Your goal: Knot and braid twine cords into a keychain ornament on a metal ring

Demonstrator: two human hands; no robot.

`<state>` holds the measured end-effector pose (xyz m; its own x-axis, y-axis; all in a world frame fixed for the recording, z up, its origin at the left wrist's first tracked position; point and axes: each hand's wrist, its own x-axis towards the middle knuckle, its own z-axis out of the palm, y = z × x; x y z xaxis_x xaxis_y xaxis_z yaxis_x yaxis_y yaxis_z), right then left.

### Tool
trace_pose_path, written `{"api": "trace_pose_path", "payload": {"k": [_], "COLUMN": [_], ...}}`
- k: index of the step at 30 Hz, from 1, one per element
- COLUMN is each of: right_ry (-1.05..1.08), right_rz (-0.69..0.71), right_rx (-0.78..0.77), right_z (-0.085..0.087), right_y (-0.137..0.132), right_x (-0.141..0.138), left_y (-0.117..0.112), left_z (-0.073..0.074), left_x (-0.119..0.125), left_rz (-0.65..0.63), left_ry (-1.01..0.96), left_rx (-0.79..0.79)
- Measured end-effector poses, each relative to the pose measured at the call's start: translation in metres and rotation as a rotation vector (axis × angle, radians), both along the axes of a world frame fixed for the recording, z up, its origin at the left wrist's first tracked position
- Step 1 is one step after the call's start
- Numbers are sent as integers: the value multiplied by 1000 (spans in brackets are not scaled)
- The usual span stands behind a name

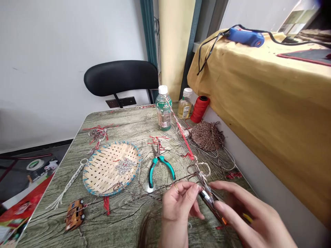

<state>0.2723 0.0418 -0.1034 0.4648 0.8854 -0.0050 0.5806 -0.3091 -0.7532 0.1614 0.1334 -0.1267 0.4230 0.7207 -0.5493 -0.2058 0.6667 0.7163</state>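
My left hand [181, 203], a ring on one finger, has its thumb and index finger pinched on a thin brown cord beside a knotted section [203, 177]. My right hand [250, 213] is just right of the knot, thumb and index finger apart, cords passing near the fingertips. From the knot, a red-and-white cord [184, 137] runs up to the neck of a green-labelled bottle [163, 110]. Loose cord loops stand out around the knot. Beneath the cords lies a dark, slim object with a silver end [206, 196], partly hidden; its kind is unclear.
Teal-handled pliers [157, 163] lie open beside a woven basket [103, 162] holding small silvery beads. A toy car [74, 215] is tied with cord at front left. A small bottle [185, 103], red thread spool [200, 109] and brown yarn bundle [208, 135] stand behind.
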Motion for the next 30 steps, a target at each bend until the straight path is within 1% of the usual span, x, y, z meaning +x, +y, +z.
{"api": "trace_pose_path", "payload": {"k": [2,3,6,7,9,11,13,15,18,19,20,21,24,27,30], "right_ry": [114,163,320,373,464,545,626,697,773,790,803,811,798,701,577], "right_rz": [35,27,-10,-21,-47,-66,-84,-117,-165,-169,-171,-172,-168,-141,-79], "right_rx": [-74,-102,-124,-129,-153,-201,-241,-258,-250,-241,-234,-230,-229,-204,-190], "right_z": [4,5,5,5,5,4,2,0,-2,-3,-4,-4,-5,-5,-2], "right_y": [22,28,35,35,34,33,33,33,32,32,32,31,31,31,30], "right_x": [-4,-5,-2,-1,1,3,4,3,1,1,1,1,1,3,5], "left_y": [2,4,11,13,18,22,26,31,36,37,37,36,31,27,24], "left_z": [-8,-12,-21,-23,-25,-26,-26,-26,-26,-25,-24,-23,-16,-5,2], "left_x": [-8,-12,-20,-21,-20,-18,-15,-14,-11,-10,-8,-6,-2,-2,-4], "left_rz": [1,20,50,32,-49,-124,-164,-142,-63,-54,-59,-75,-148,-229,-241], "left_ry": [31,54,153,195,266,305,312,317,360,363,350,317,162,69,47], "left_rx": [73,119,277,321,384,403,404,470,660,697,701,673,486,307,207]}}
